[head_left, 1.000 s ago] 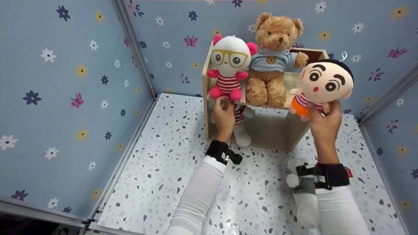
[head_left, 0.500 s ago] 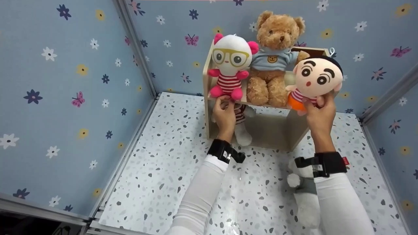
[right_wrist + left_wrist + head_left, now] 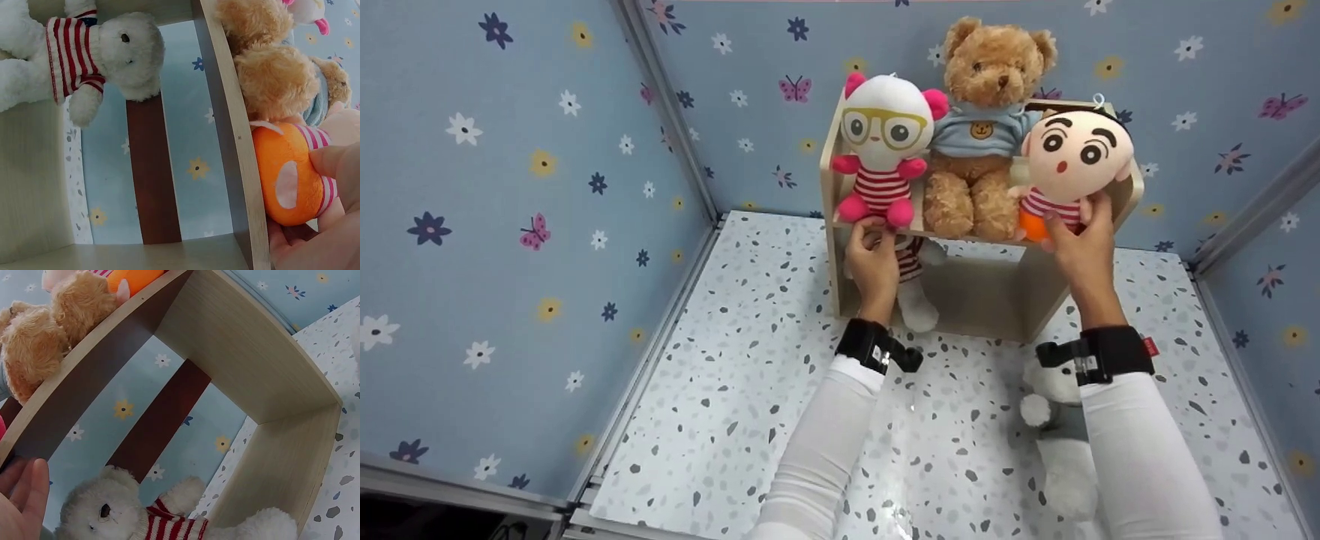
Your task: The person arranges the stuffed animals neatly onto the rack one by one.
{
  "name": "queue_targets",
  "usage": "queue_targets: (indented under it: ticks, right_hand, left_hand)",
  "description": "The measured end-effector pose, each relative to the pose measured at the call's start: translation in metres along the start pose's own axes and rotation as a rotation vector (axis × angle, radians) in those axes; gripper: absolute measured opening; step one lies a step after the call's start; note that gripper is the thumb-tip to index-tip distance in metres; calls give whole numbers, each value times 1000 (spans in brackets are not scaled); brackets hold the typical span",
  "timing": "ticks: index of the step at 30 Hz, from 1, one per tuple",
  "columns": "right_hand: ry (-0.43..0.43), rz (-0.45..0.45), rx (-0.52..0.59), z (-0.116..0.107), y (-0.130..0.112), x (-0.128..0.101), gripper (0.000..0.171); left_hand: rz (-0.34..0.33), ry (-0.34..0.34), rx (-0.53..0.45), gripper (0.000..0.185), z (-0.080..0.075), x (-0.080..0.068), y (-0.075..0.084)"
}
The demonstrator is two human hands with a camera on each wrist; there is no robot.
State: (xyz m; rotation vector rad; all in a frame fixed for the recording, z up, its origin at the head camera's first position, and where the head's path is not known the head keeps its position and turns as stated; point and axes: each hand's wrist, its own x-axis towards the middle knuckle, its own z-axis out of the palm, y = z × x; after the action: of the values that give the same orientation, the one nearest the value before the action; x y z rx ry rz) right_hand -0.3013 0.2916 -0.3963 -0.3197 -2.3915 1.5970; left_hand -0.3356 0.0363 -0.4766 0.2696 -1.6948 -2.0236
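Note:
In the head view my right hand [image 3: 1084, 244] grips a boy doll [image 3: 1076, 154] with thick black eyebrows, a pink-striped top and orange shorts. The doll is at the right end of the wooden shelf's [image 3: 1035, 300] upper level; in the right wrist view its orange bottom sits right at the board's front edge. My left hand [image 3: 874, 266] holds the front edge of that board, below the feet of a pink-eared doll [image 3: 881, 150] with yellow glasses. Its fingers [image 3: 35, 495] reach under the board in the left wrist view. Between the dolls sits a brown teddy bear [image 3: 971, 187] in a blue hoodie.
In the lower compartment a white teddy bear [image 3: 132, 53] in a red-striped sweater leans at the left side. Another white plush toy [image 3: 1065, 465] in grey lies on the speckled floor [image 3: 720, 420], partly behind my right forearm. Flowered blue panels [image 3: 532, 285] enclose the space.
My right hand has carried the boy doll left and inward, from in front of the shelf's right side to its upper level. The left hand stays at the board's edge.

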Motion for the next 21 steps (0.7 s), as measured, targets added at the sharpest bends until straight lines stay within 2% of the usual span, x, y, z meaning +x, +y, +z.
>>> queue_targets:
  ticks: [9,13,21]
  right_hand:
    - [44,7,-30,-2,1,5,76]
    - [58,19,-3,0,3,4,77]
    - [90,20,55,2,7,-5,78]
  left_hand:
    - [11,4,25,11,-2,0,2]
    - [14,12,46,11,-2,0,2]
    - [8,-3,17,11,-2,0,2]
